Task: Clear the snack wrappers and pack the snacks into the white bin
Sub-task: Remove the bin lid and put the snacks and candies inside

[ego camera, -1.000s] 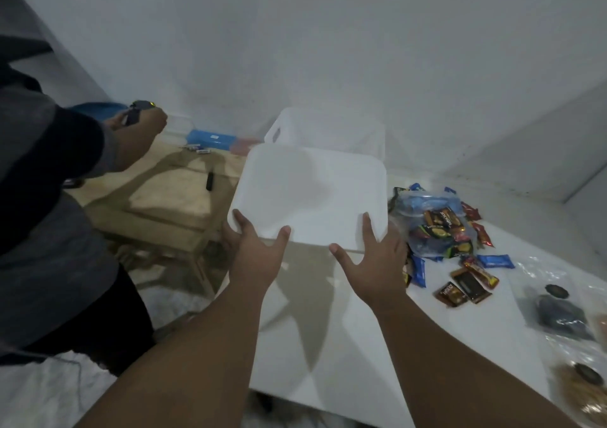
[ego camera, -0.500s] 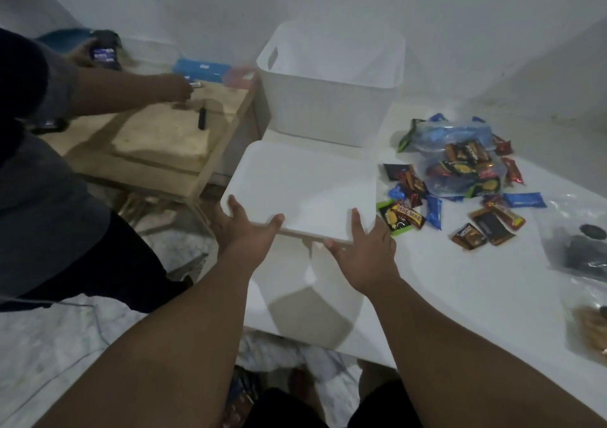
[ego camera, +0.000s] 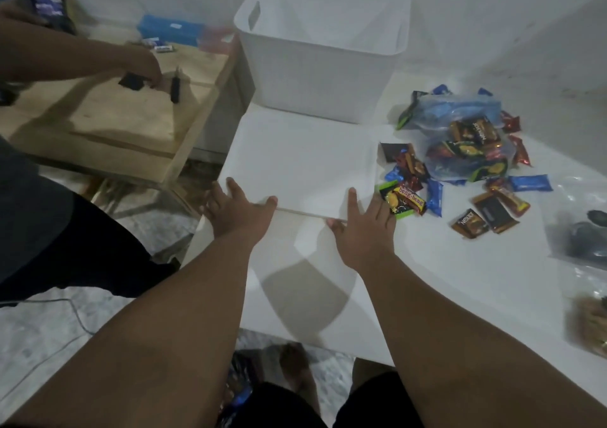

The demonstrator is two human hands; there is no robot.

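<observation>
The white bin [ego camera: 322,66] stood upright at the far edge of the white table [ego camera: 460,280], open top up. Just in front of it sat the white lid [ego camera: 302,165], flat, its longer side running left to right. The left hand [ego camera: 236,211] was at its near left corner and the right hand [ego camera: 361,227] at its near right, the fingers of both splayed and nearly straight. To the right a clear bag [ego camera: 466,145] held wrapped snacks. Loose ones lay around it: a red packet [ego camera: 410,199] read "beng-beng" and a brown packet [ego camera: 469,224] read "Nextar".
</observation>
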